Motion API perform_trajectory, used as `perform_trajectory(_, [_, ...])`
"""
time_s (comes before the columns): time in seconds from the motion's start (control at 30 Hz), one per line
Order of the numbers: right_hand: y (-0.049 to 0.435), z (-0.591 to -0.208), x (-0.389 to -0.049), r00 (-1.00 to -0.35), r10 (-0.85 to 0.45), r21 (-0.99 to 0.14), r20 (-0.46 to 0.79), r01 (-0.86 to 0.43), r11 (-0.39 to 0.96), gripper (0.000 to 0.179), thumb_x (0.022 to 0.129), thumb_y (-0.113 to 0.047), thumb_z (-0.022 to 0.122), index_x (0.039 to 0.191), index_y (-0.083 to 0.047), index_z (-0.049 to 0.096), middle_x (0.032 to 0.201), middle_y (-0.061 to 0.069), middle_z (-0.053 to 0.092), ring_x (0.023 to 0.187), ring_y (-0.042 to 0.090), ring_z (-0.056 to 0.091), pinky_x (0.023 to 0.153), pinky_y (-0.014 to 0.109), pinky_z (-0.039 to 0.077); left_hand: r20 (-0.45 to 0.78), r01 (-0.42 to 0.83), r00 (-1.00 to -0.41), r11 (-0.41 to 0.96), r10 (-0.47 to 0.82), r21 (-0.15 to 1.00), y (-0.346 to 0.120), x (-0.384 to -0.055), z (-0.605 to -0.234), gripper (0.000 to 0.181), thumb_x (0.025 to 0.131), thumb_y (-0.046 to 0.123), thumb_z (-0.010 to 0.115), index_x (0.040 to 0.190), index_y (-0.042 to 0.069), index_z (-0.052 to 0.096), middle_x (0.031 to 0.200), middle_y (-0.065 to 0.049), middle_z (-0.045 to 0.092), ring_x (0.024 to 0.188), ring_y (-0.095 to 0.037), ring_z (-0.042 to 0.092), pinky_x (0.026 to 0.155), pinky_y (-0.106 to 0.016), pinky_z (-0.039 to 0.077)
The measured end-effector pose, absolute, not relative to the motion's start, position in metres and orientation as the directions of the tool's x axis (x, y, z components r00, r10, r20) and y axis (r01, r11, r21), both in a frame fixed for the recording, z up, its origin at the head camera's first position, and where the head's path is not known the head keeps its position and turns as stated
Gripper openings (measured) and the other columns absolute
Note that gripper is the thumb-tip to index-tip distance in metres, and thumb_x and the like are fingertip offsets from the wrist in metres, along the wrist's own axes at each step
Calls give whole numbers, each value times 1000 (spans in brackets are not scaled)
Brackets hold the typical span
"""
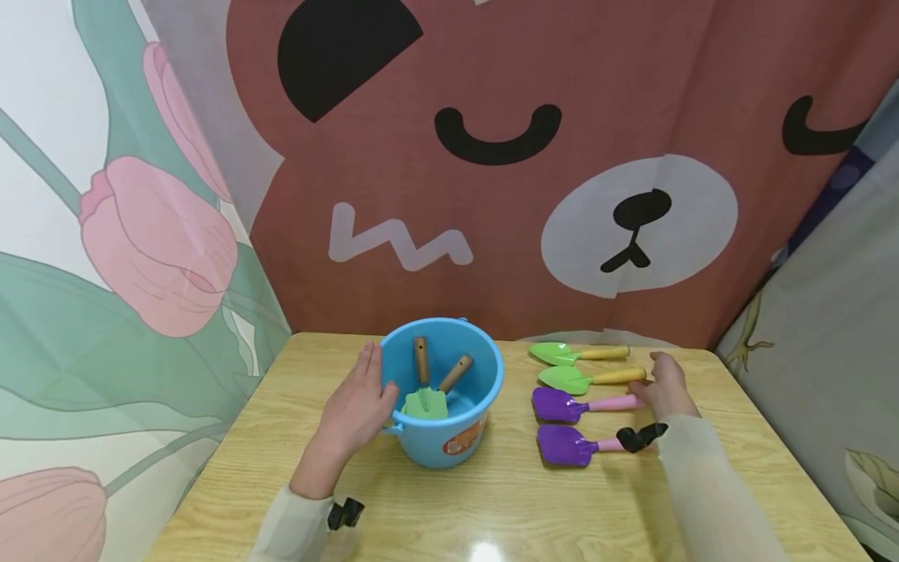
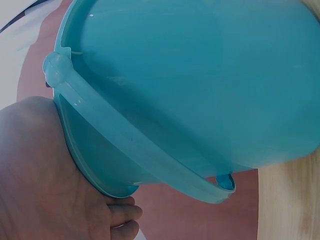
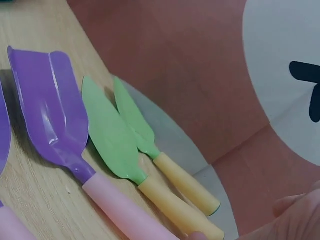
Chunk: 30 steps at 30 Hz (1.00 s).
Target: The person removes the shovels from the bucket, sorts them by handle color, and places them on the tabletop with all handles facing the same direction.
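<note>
A light blue bucket [image 1: 431,449] stands upright on the table, holding hand tools with two brown handles; one light-green shovel blade [image 1: 426,403] shows. My left hand [image 1: 357,406] lies against the bucket's left rim with straight fingers; in the left wrist view the bucket handle [image 2: 130,142] hangs down its side. My right hand [image 1: 667,386] is over the handle ends of the tools at right. Its thumb is by the end of the nearer green trowel's yellow handle [image 3: 175,207]. Two green trowels [image 1: 565,380] and two purple shovels [image 1: 558,406] with pink handles lie in a column.
The wooden table [image 1: 485,499] ends at a brown bear-print curtain [image 1: 506,257] behind. A floral cloth [image 1: 161,250] hangs on the left, and a pale cloth [image 1: 836,312] on the right.
</note>
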State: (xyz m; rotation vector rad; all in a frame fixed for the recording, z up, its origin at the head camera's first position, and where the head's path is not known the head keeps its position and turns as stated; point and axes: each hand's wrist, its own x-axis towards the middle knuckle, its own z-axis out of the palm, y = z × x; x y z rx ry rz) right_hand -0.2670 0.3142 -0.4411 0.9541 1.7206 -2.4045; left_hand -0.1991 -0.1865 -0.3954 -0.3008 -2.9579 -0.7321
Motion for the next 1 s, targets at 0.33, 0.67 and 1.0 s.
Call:
perform_trajectory(0.33, [311,-436,-259,-732,329,-722,-597,312,-618,67,106,-39,32,165,-20,4,159,13,20,145,30,32,117,41,34,126,203,-979,869,163,451,-186,-198,-396,73,103,36,37,160,-3,13,169,-20,11,155,-37,13,121,-56,25])
perform_trajectory(0.67, [302,-432,-239,-803,225,-670,-552,267,-692,69,107,-43,33,164,-24,0,167,4,8,153,28,23,121,39,29,126,208,-978,872,169,443,-186,-199,-398,73,104,35,38,160,-4,12,168,-21,11,155,-37,12,121,-56,24])
perform_trajectory(1.0, [291,-428,-224,-848,148,-660,-509,273,-700,49,108,-40,37,154,-27,28,157,5,32,149,25,34,119,41,32,130,211,-977,871,170,445,-186,-199,-398,74,104,36,39,160,-3,11,169,-19,9,155,-37,12,121,-56,25])
